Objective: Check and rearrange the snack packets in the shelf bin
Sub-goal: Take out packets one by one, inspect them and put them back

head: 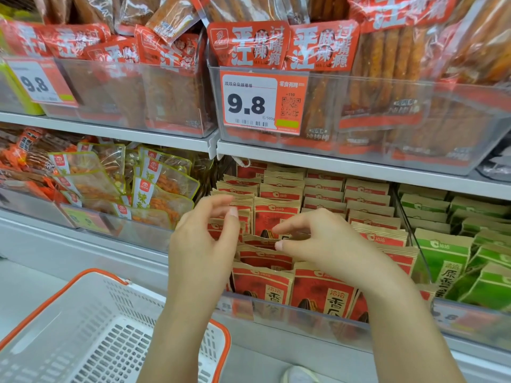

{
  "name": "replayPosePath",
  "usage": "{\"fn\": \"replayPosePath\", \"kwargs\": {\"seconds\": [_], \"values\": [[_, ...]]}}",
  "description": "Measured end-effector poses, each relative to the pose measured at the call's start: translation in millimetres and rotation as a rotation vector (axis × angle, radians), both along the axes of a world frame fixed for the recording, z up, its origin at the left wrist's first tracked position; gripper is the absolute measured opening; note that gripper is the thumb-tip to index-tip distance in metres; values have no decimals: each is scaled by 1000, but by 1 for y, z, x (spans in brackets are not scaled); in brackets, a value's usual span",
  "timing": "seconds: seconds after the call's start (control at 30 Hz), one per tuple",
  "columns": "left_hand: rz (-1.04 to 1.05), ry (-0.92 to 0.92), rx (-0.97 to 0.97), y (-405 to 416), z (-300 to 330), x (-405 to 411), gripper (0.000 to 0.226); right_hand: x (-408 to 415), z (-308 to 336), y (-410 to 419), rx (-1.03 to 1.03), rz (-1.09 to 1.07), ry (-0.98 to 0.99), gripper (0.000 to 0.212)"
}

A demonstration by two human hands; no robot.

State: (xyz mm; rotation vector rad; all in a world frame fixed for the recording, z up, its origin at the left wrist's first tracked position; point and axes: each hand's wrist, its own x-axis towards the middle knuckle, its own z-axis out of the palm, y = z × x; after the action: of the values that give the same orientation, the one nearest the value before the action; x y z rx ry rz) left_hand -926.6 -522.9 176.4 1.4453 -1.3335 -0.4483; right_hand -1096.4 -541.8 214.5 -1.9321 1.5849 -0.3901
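Filling the top of the frame, two clear bins (359,125) on the upper shelf hold red spicy-strip packs (250,45), their lower halves dulled behind the frosted plastic; the packs' tops are cut off by the frame edge. A price tag (262,102) reading 9.8 hangs on the right bin's front. At lower left, a white basket (91,327) with an orange rim is cropped by the frame. In the centre right, the shelf bin (304,316) holds rows of red-and-tan snack packets (322,291), standing upright; its clear front lip blurs the bottom of the nearest ones. To its right stand green packets (445,258), partly cut off. At middle left, a bin of yellow-edged clear pouches (160,189) sits blurred. The left hand (204,239) hovers over the packets, fingers loosely curled, gripping nothing. The right hand (323,241) reaches in beside it, fingertips among the packet tops; whether it pinches one I cannot tell.
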Motion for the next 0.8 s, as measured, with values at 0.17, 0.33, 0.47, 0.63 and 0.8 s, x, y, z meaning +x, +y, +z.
{"fn": "replayPosePath", "kwargs": {"seconds": [0.17, 0.33, 0.47, 0.63, 0.8], "values": [[16, 0, 21, 0, -2, 1, 17, -1, -1, -12, -11, -86, 20, 14], [26, -4, 41, -2, -5, 5, 16, 6, -10, -16, -139, -147, 114, 22], [27, 0, 35, -2, -6, 7, 16, 8, -14, -19, -137, -166, 144, 21], [19, -8, 46, -2, -6, 5, 16, 12, -19, -19, -187, -265, 120, 11], [20, -6, 60, -1, -4, 7, 15, 11, -2, -8, -317, -320, 6, 11]]}}
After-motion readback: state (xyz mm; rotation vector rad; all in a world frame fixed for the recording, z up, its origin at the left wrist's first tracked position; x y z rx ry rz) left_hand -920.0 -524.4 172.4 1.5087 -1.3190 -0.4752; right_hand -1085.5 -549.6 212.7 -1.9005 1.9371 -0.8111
